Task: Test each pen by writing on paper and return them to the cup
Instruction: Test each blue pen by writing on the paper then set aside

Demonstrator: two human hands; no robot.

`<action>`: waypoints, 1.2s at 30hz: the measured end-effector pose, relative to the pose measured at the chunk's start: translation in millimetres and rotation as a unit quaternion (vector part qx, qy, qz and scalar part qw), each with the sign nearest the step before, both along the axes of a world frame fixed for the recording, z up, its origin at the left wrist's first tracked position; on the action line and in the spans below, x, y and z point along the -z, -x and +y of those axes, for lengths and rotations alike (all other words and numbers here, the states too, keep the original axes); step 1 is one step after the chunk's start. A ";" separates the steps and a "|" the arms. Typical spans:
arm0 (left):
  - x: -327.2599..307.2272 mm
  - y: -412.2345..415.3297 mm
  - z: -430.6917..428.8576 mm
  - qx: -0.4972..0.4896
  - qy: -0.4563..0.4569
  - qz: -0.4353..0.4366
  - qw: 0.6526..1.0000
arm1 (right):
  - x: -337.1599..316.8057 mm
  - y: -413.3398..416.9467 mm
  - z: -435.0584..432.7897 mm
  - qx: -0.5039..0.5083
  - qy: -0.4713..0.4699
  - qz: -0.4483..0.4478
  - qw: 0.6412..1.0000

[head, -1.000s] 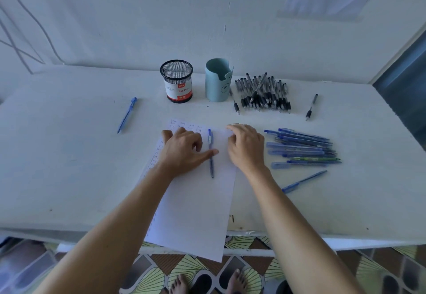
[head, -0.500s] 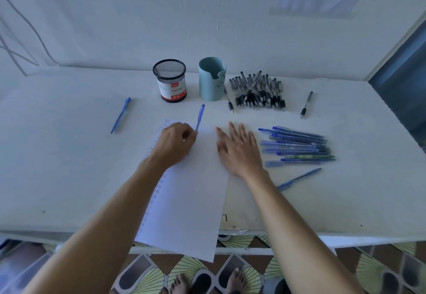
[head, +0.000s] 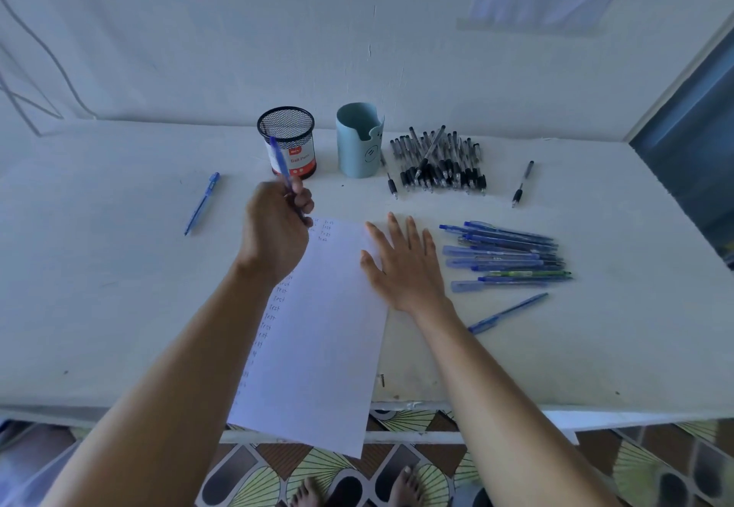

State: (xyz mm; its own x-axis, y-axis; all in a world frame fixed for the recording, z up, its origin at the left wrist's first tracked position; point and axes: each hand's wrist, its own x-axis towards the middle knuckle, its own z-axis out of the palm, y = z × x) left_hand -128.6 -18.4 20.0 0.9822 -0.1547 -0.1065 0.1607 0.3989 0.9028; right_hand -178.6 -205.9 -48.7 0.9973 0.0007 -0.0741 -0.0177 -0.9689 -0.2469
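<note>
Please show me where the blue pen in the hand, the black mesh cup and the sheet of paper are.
blue pen (head: 281, 165): head view, upper half of its barrel.
black mesh cup (head: 302, 157): head view, label on its front wall.
sheet of paper (head: 325, 327): head view, blank middle area.

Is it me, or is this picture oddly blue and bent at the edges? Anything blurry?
Head view: a cool bluish cast covers the white table and wall. Head view: the wide lens bows the table's edges. Head view: the blue pen gripped by the left hand looks smeared; the right hand flat on the paper is sharp.
</note>
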 end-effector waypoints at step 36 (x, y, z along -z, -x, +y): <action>43.4 -22.5 -5.7 -0.160 -0.419 -0.075 0.891 | 0.1 -1.3 2.5 0.002 -0.006 -0.002 1.000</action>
